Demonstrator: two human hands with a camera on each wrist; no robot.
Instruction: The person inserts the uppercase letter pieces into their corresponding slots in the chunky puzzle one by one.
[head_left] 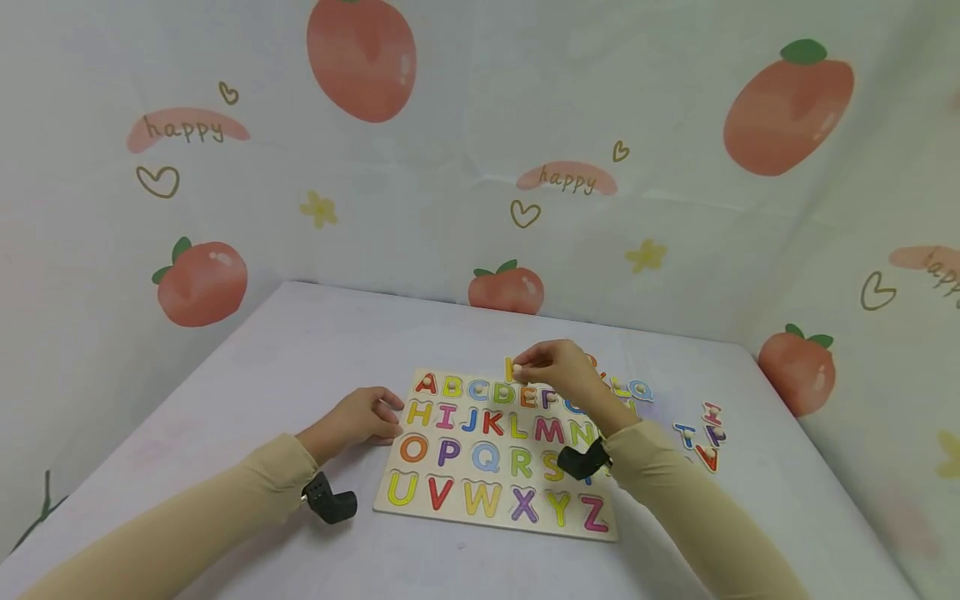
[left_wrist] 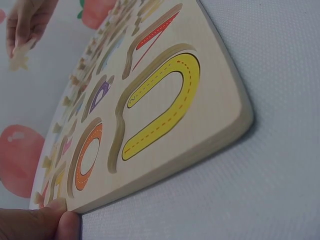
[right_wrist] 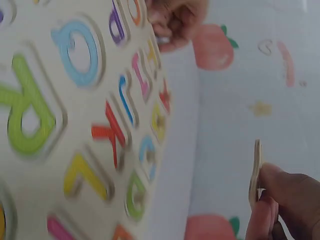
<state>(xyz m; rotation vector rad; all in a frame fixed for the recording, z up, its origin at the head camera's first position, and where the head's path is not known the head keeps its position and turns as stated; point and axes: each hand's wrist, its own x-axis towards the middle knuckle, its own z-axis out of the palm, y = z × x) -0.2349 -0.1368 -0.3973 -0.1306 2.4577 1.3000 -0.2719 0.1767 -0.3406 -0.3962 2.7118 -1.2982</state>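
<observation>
A wooden alphabet puzzle board (head_left: 495, 527) lies flat, with colored letters in rows. My left hand (head_left: 367, 418) holds its left edge beside the H and O; in the left wrist view, one fingertip (left_wrist: 57, 204) lies on the board's rim and another is against its side. Above the far edge, near the D, my right hand (head_left: 555, 367) pinches a yellow letter piece (head_left: 509, 369) by its knob. In the right wrist view this thin wooden piece (right_wrist: 255, 172) appears edge-on. Knobbed pieces such as the red A (head_left: 426, 383) fill the board's top row.
Loose letter pieces lie right of the board, among them a blue Q (head_left: 641, 390), a blue T (head_left: 686, 435) and a red V (head_left: 707, 457). More loose letters are partly hidden behind my right forearm. A printed cloth (head_left: 435, 208) hangs behind the white table (head_left: 300, 350).
</observation>
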